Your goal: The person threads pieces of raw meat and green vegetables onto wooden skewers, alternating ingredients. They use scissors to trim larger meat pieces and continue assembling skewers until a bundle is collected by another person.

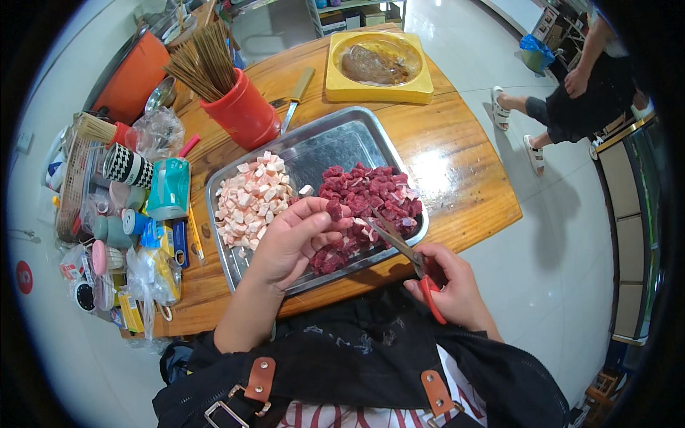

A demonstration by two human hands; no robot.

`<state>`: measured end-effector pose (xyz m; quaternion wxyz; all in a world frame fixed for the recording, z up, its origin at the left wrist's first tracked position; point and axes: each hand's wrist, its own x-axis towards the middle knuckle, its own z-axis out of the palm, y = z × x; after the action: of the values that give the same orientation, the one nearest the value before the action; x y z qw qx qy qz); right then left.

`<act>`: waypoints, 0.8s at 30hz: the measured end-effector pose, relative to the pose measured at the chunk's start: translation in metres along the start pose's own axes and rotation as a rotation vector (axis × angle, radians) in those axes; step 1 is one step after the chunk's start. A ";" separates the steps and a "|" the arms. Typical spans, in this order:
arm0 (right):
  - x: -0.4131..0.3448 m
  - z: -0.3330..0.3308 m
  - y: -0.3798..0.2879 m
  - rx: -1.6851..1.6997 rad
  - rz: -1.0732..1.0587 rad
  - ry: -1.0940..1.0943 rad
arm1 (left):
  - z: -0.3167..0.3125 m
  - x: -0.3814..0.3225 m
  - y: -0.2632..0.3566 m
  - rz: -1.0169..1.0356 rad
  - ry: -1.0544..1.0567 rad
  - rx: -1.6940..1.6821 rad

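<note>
My left hand [299,238] pinches a small piece of dark red meat [334,209] between thumb and fingertips above a rectangular metal tray [342,125]. In my right hand [452,283] are red-handled scissors [396,239], their blades parted slightly over the tray, pointing up and left. Cubes of pale pink fat [251,200] lie heaped in the tray's left part. Chunks of dark red meat [369,187] fill its right part, some hidden behind my left hand and the scissors.
Behind the tray stand a red container [243,112] of wooden skewers, a knife [299,93] and a yellow box [380,91]. Cups, packets and bags crowd the wooden table's left side, near a blue-green tissue pack [168,188]. Another person [580,96] is on the floor at right.
</note>
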<state>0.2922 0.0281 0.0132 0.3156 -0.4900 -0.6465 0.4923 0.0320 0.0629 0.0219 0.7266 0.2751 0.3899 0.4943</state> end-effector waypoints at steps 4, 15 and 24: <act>0.000 0.002 -0.008 -0.034 0.007 -0.010 | 0.003 -0.005 0.000 -0.007 -0.029 -0.046; 0.005 0.013 -0.015 -0.129 -0.097 -0.005 | 0.020 -0.019 -0.010 0.047 0.078 -0.019; 0.009 0.018 -0.018 -0.170 -0.158 -0.017 | 0.026 -0.023 -0.019 0.038 0.055 0.016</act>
<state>0.2675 0.0301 0.0236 0.3052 -0.4584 -0.7252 0.4134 0.0587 0.0345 0.0275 0.7039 0.2744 0.4085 0.5122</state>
